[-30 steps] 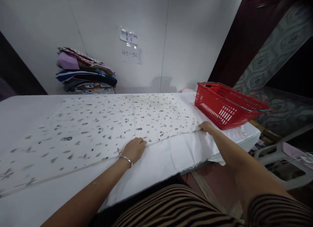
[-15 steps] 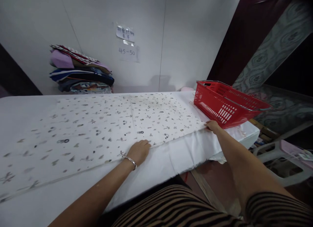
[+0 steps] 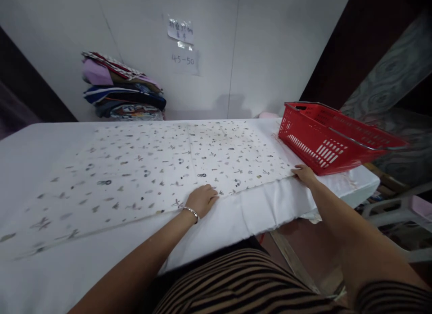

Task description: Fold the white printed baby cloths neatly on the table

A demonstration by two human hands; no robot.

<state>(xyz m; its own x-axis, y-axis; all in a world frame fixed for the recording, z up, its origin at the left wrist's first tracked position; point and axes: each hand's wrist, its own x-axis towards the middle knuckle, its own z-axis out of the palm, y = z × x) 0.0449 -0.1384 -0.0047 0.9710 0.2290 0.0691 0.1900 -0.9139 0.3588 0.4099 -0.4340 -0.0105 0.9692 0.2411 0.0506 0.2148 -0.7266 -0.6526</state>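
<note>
A long white fabric (image 3: 168, 161) with small scattered prints lies spread flat over the white-covered table. My left hand (image 3: 202, 200), with a silver bracelet at the wrist, is at the middle of the fabric's near edge, fingers closed together on it and the thumb by the edge. Farther right, my right hand (image 3: 304, 174) pinches the near right corner of the fabric between thumb and fingers. Beside that hand stands a red plastic basket (image 3: 310, 143) with wire handles. The undersides of my fingers are hidden.
A pile of folded cloths (image 3: 124, 91) rises at the back left by the wall. Paper signs (image 3: 182, 59) hang on the wall. The table's cover (image 3: 259, 206) drapes over its front edge. A pale plastic stool (image 3: 394, 215) stands at the right.
The view has shifted, so the table, basket and hands sit differently in the picture. Both hands remain at the same fabric edge; the left thumb now shows more clearly by it.
</note>
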